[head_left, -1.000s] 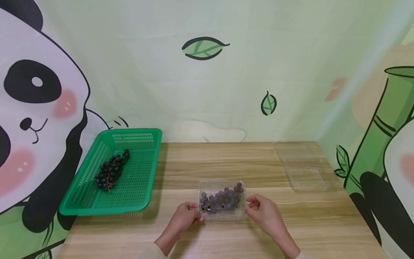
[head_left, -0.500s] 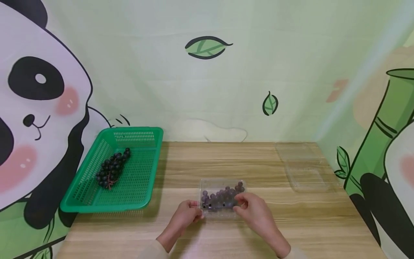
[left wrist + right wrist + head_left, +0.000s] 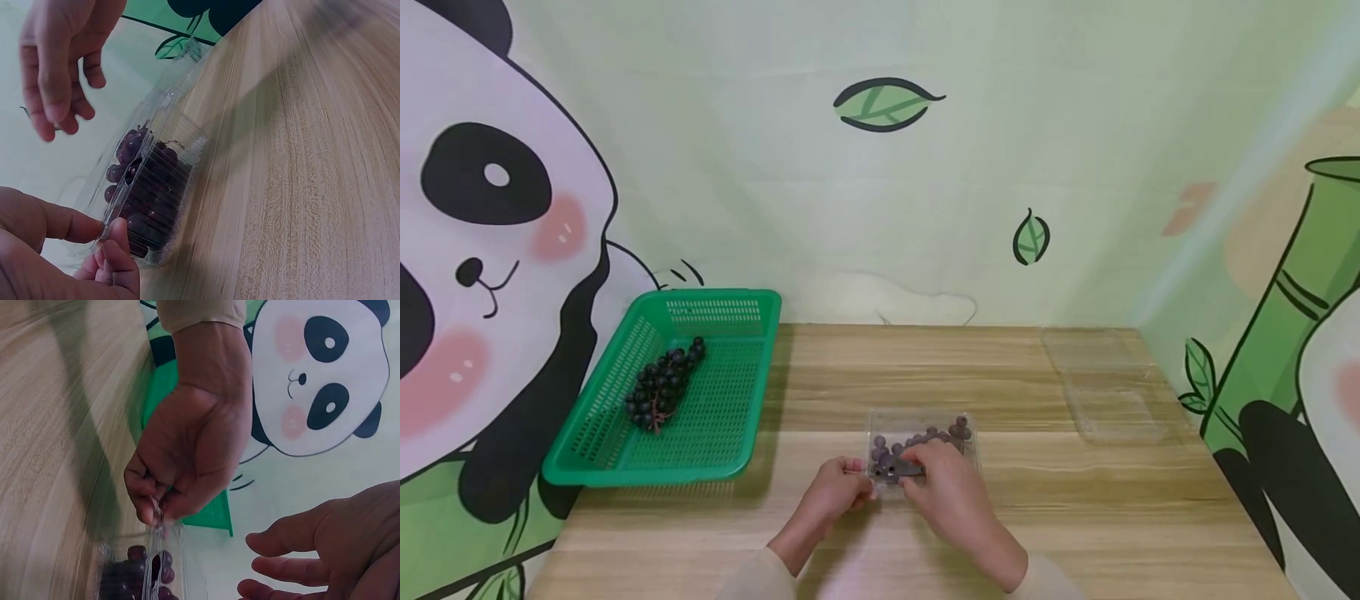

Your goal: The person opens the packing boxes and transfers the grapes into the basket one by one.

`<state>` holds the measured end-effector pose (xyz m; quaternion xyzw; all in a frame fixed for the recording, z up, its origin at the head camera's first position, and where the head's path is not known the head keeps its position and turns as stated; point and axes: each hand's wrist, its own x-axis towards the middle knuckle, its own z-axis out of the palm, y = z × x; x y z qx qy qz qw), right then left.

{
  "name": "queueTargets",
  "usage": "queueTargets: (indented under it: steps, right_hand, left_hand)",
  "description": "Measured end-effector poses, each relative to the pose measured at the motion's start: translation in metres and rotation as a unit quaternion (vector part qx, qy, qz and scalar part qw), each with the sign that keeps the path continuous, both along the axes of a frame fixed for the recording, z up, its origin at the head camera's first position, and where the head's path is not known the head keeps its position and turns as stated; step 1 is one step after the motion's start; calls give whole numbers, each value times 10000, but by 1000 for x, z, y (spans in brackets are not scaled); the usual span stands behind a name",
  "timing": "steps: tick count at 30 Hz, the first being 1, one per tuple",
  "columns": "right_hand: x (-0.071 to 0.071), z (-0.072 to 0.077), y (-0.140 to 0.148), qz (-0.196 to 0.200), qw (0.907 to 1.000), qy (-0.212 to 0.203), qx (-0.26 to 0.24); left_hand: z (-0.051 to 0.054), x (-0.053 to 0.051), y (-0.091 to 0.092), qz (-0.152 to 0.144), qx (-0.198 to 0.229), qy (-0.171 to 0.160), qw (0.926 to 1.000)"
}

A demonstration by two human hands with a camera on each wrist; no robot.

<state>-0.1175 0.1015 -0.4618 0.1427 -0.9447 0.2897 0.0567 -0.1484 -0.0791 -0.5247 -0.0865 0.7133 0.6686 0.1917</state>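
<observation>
A clear plastic clamshell box (image 3: 917, 422) stands on the wooden table in front of me, its lid lying over the bunch of dark grapes (image 3: 153, 228) inside. At the box's left front corner my left hand (image 3: 831, 490) pinches the rim between thumb and fingers, plainest in the left wrist view. My right hand (image 3: 951, 496) hovers over the front of the box, hiding part of it in the head view. In the right wrist view its fingers (image 3: 287, 569) are apart, loosely bent, holding nothing and clear of the plastic.
To the left, a green basket (image 3: 762, 392) holds another bunch of dark grapes (image 3: 662, 387). More clear plastic packaging (image 3: 1112, 396) lies near the table's right back corner. Behind the table (image 3: 1120, 508) hangs a panda-printed backdrop (image 3: 925, 192).
My right hand has left the box's right edge and moved leftward over its front. My left hand keeps its pinch on the left corner. The head view has shifted slightly.
</observation>
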Motion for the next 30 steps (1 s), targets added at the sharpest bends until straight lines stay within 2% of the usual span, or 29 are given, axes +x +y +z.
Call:
queueTargets:
  steps: [15,22,26,30]
  right_hand:
    - [-10,-4,-30,462,9976,398,328]
    - [-11,-12,-38,713,9905,962,675]
    - [-12,-19,-40,752,9843,1270,968]
    - [-13,-26,-42,723,9812,1465,1025]
  left_hand:
    - [-4,-3,-1,15,101,44,9999]
    - [-4,-1,0,30,-14,250,9997]
    - [-3,0,0,24,-31,291,9996]
    - [-4,0,-1,10,-15,279,9996]
